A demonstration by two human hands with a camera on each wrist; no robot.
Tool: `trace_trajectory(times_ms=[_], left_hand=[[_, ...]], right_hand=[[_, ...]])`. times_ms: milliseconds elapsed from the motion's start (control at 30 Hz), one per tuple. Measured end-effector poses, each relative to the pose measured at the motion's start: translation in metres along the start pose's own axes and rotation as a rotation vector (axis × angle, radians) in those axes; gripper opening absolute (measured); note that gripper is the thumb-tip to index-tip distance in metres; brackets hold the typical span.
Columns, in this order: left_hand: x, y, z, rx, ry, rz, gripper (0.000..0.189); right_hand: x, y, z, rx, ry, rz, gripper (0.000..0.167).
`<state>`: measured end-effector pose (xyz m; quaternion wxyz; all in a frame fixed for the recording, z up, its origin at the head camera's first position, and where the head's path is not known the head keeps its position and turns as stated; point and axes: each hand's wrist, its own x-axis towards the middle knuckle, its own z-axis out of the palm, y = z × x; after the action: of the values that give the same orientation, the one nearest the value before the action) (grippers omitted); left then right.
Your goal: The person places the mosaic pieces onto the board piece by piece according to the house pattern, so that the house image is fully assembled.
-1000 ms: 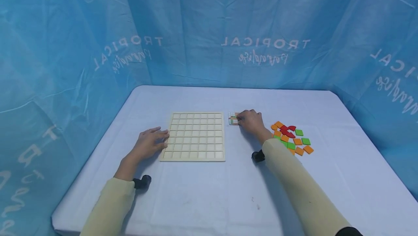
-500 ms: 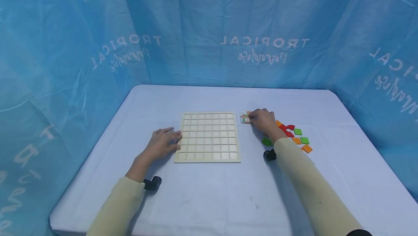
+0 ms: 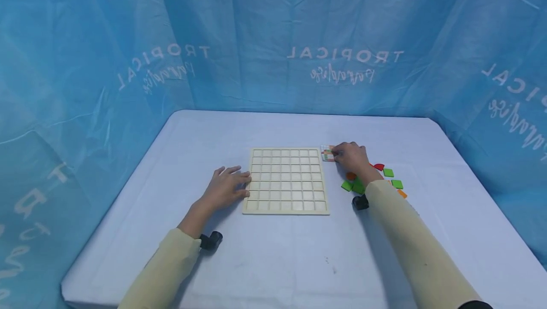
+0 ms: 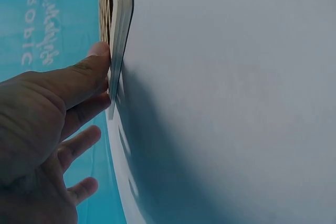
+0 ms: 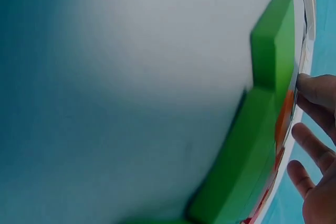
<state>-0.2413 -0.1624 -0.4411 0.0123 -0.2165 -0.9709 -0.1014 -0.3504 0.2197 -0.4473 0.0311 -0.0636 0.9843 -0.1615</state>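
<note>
In the head view, a cream grid board (image 3: 287, 181) lies flat on the white table. My left hand (image 3: 226, 188) is at its left edge, thumb and fingertips touching the rim and the other fingers spread. The left wrist view shows the thumb (image 4: 94, 64) against the board's edge (image 4: 122, 30). A small printed pattern card (image 3: 326, 153) lies at the board's upper right corner. My right hand (image 3: 352, 159) pinches the card's right side between thumb and fingers, covering part of it.
Loose green tiles (image 3: 357, 185), orange pieces (image 3: 402, 194) and red curved pieces (image 3: 379, 166) lie right of the board, partly hidden under the right forearm. Blue printed curtains (image 3: 256, 62) stand round the white tabletop (image 3: 273, 257).
The board has slid to the right along with my left hand. My right hand and the card have also shifted right, and some green and orange pieces now show left of the right wrist.
</note>
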Motion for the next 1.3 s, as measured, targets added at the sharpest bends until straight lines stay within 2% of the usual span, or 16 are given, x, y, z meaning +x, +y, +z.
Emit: trace_trajectory(times_ms=[333,600,1000,1300], left_hand=[[0.004,0.005,0.004,0.016,0.002,-0.004,0.049],[0.005,0.006,0.003,0.003,0.027,0.031,0.047],[0.006,0.007,0.002,0.03,0.018,0.018,0.048],[0.006,0.007,0.002,0.018,0.016,0.022,0.048]], right_hand=[[-0.001,0.01,-0.002,0.011,0.007,0.023,0.032],[0.0,0.015,-0.001,0.008,0.02,0.02,0.029],[-0.002,0.015,-0.004,0.012,0.023,0.01,0.028],[-0.003,0.015,-0.004,-0.01,0.02,0.014,0.029]])
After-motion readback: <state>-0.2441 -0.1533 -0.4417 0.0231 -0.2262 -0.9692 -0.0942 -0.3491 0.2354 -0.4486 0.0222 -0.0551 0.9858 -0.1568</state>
